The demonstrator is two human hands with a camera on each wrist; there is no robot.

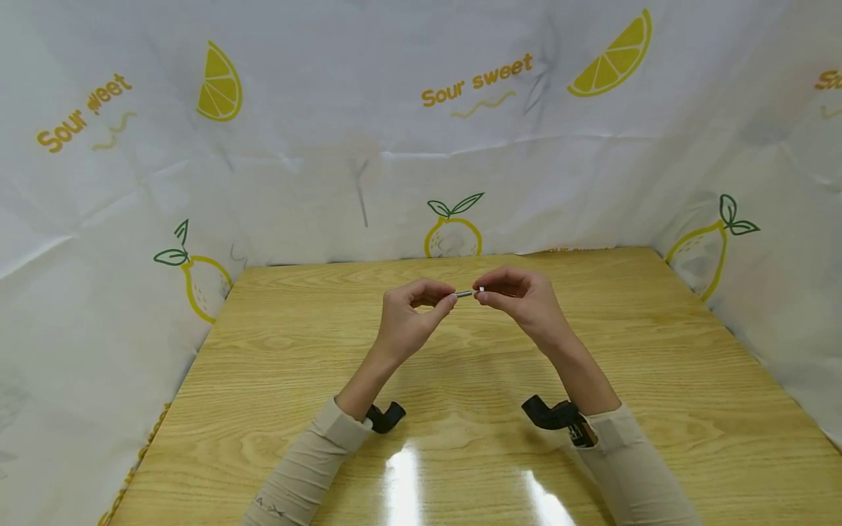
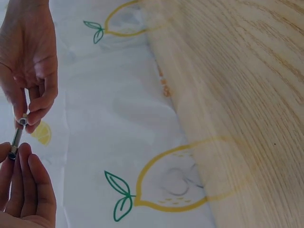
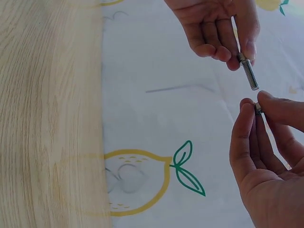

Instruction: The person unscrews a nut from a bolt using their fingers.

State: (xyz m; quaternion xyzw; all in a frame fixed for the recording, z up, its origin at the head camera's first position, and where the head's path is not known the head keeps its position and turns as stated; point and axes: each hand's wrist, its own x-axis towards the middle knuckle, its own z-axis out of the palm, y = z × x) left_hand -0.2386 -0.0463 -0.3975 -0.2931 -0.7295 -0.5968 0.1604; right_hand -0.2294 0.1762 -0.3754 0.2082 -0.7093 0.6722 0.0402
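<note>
A threaded metal bolt is pinched by its head end between the thumb and fingers of my left hand. Facing it, my right hand pinches a small metal nut between thumb and fingertips. In the right wrist view a short gap separates the tip of the bolt from the nut. The left wrist view has the bolt pointing up toward the nut. Both hands are held above the far half of the table, their fingertips close together. Fingers partly cover the bolt head and the nut.
Below the hands lies a wood-grain table with bright reflections near its front. A white cloth printed with lemons surrounds its back and sides. Each wrist carries a black camera mount.
</note>
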